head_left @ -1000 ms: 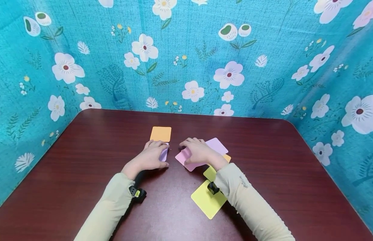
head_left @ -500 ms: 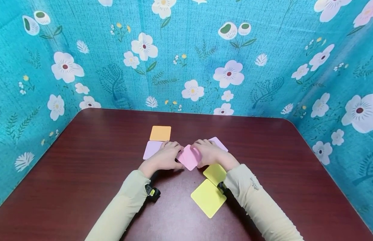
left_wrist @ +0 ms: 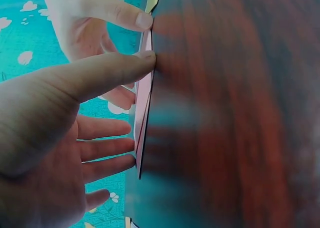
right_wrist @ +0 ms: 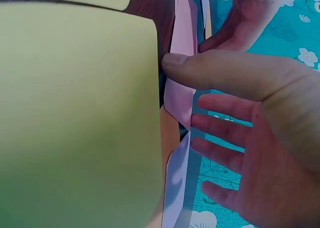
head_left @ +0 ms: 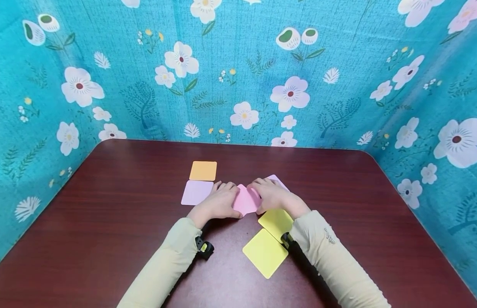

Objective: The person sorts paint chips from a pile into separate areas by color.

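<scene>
Head view: on a dark red tabletop, a pink card sits between 2 hands; whether it is 1 layer or 2 is unclear. The left hand and right hand each form a wide C, thumb parted from fingers, holding the pink card by its edges. Left of the left hand lies a lilac card, with an orange card just beyond it. Another lilac card shows partly behind the right hand. Nearer the person, 2 yellow cards lie side by side. A blue floral cloth hangs behind. Left wrist view: the left thumb presses the pink card's near edge and nearly straight fingers meet its far edge; the right thumb is close by. Right wrist view: yellow fills the left side; past it, the right thumb rests at the pink card's near edge, fingers extended to its far side. Another orange card peeks out beside the pink.
</scene>
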Demonstrator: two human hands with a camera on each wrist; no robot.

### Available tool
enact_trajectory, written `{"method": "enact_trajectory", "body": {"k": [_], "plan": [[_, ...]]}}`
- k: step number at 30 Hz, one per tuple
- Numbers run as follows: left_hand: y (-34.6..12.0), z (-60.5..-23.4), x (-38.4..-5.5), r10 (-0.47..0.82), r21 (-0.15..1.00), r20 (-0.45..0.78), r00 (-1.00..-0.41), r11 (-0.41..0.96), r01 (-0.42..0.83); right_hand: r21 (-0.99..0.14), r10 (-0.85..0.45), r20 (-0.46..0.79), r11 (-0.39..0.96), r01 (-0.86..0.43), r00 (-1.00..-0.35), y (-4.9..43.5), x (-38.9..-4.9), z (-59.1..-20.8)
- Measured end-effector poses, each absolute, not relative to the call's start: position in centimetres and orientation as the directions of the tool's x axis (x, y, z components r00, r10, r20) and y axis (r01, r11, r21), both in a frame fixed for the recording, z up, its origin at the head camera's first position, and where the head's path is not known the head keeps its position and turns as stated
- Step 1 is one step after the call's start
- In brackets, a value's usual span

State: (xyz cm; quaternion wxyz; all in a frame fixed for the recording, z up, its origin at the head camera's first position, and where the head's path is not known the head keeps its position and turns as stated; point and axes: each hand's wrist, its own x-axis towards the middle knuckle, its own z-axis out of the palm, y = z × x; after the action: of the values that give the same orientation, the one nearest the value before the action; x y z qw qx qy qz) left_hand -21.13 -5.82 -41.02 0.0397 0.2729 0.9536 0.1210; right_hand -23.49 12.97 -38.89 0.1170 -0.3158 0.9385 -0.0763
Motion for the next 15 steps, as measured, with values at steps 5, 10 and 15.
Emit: {"method": "enact_trajectory", "body": {"k": [5, 10, 15], "plan": [[-5.57, -40.97, -20.89, 0.544, 0.259, -0.019, -0.839, 0.813, 0.522, -0.226, -0.618, -0.153, 0.781, -0.582, -0.771, 13.11, -23.32, -39.07], [-5.44, -40.87, -20.86, 0.546, 0.253, -0.021, -0.838, 0.814, 0.524, -0.244, -0.629, -0.126, 0.769, -0.59, -0.767, 13.24, -23.12, -39.03], [-5.52, -40.58, -20.97, 0.539, 0.263, -0.021, -0.842, 0.815, 0.516, -0.236, -0.637, -0.111, 0.763, -0.602, -0.763, 13.06, -23.12, -38.73]]}}
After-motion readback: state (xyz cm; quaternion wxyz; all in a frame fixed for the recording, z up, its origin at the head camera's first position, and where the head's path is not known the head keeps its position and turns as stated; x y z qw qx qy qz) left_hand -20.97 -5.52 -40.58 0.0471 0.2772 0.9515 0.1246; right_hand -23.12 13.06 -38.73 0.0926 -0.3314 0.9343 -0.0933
